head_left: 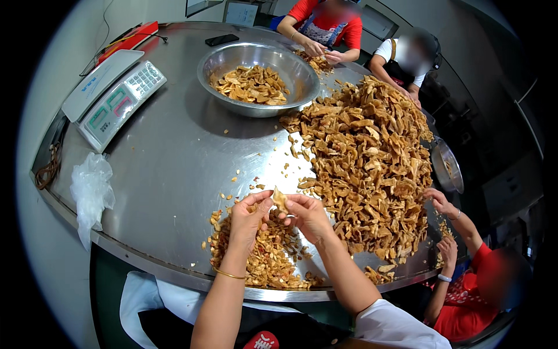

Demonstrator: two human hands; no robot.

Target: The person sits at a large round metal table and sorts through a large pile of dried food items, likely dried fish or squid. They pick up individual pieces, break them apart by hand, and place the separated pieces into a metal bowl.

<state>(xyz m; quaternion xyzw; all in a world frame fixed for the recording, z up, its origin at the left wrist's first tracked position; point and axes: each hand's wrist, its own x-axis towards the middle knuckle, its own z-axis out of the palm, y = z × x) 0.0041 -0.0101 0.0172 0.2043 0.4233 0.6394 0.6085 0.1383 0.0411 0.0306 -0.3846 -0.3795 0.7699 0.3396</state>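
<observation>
Above the table (168,174), both hands (left hand (247,215), right hand (308,214)) pinch one chip (280,199).

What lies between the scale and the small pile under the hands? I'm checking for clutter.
In the head view, mostly bare steel table separates scale from small pile; few crumbs.

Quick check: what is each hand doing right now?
Left hand: pinched shut on the dried piece.
Right hand: pinched shut on the same dried piece.
</observation>
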